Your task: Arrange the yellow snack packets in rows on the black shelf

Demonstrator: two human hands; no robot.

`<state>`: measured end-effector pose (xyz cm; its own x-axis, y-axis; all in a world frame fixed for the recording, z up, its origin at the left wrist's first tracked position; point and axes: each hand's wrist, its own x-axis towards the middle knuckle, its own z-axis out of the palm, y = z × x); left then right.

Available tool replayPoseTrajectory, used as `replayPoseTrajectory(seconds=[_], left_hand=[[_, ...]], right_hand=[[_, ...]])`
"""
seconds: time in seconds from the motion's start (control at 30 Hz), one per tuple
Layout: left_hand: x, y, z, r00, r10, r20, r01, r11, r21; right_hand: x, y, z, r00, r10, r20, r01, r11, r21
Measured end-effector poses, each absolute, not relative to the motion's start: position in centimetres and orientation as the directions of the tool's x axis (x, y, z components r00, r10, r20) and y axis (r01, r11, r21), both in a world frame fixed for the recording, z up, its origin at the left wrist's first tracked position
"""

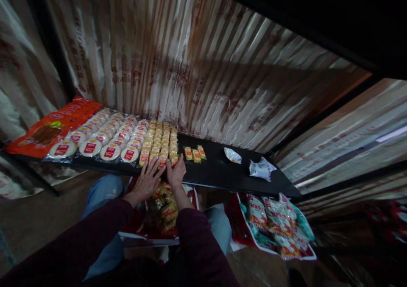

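Several rows of small yellow snack packets (157,139) lie on a black shelf (216,164). My left hand (146,183) rests at the front of these rows, its fingers spread over the nearest packets. Beside it, my right hand (176,172) has thumb and fingers on either side of the front yellow packet (174,160) of the rightmost row. Left of the yellow rows are several rows of round white rice crackers (110,151) in clear wrap with red labels. A small group of loose yellow packets (195,154) lies to the right of my hands.
An orange bag (54,126) lies at the shelf's left end. Two white packets (261,169) sit toward the right. Below are a basket of yellow packets (167,208) between my knees and a basket of white-and-red bags (275,219). Dark metal posts and printed sheeting surround the shelf.
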<state>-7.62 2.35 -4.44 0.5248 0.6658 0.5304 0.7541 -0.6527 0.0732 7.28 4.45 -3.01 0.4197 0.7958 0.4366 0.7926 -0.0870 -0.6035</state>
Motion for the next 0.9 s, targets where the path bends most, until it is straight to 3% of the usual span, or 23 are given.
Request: replayPoseTrajectory(seconds=[0.5, 0.9], left_hand=[[-7.91, 1.95, -4.77, 0.41, 0.719, 0.561, 0.798, -0.581, 0.161], [-8.1, 2.31, -4.58, 0.449, 0.7, 0.555, 0.789, -0.602, 0.122]], right_hand=[[7.01, 3.77, -3.15, 0.412, 0.805, 0.426, 0.763, -0.05, -0.644], [7.16, 3.91, -3.19, 0.414, 0.826, 0.382, 0.746, -0.068, -0.662]])
